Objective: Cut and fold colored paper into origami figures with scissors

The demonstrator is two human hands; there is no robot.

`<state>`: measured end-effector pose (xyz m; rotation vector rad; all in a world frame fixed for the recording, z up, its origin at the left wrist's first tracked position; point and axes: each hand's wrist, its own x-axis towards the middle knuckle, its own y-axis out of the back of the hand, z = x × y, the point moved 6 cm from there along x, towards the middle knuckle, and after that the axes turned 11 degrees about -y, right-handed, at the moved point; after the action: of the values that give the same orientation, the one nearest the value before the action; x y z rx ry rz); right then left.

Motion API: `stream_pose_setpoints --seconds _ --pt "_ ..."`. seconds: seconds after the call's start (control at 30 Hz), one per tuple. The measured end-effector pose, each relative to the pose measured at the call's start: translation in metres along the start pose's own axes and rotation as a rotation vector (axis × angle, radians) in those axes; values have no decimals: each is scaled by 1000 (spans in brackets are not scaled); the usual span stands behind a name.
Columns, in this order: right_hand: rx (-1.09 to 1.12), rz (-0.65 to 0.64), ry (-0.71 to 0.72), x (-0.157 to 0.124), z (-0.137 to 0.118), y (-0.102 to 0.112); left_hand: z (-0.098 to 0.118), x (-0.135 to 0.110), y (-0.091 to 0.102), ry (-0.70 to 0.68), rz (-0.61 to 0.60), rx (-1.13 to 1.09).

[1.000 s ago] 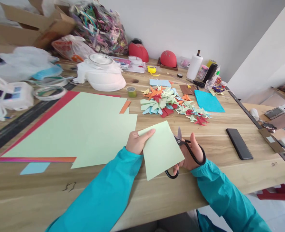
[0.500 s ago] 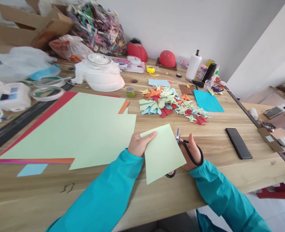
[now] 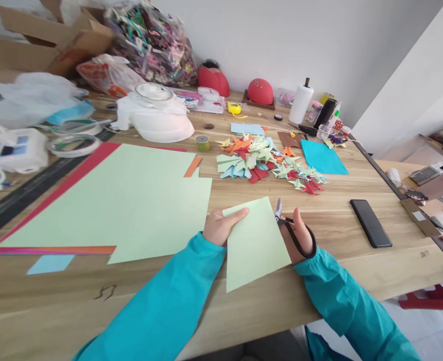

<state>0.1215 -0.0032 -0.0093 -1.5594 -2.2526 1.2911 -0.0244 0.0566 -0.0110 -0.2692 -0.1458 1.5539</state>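
- Pale green paper (image 3: 259, 250) sits above the bench (image 3: 150, 313), between both hands.
- Left hand (image 3: 219, 228) pinches its upper-left edge, thumb on top; other fingers hidden beneath.
- Likely light, fairly stiff, creases easily; best held flat near an edge.
- Right hand (image 3: 302, 238) carries scissors (image 3: 281, 220), thumb raised; can't tell how the hidden fingers close.
- Scissors probably rigid, heavier; hold by the loops.

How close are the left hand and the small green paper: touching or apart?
Touching: the head view shows the left hand, thumb lying on the small green paper.
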Motion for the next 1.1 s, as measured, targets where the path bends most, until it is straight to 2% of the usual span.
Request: stream_pose_setpoints --seconds 0.27,0.57,0.9,1.1 --pt "-47 67 44 1 -8 -15 10 1 1 -48 54 -25" --pt "-31 58 26 0 -3 1 3 -7 -6 57 -76 17" --pt "10 49 73 2 -5 -3 -1 0 1 17 -6 8" --pt "-20 78 58 0 -6 -2 -2 -4 -5 27 -122 49"
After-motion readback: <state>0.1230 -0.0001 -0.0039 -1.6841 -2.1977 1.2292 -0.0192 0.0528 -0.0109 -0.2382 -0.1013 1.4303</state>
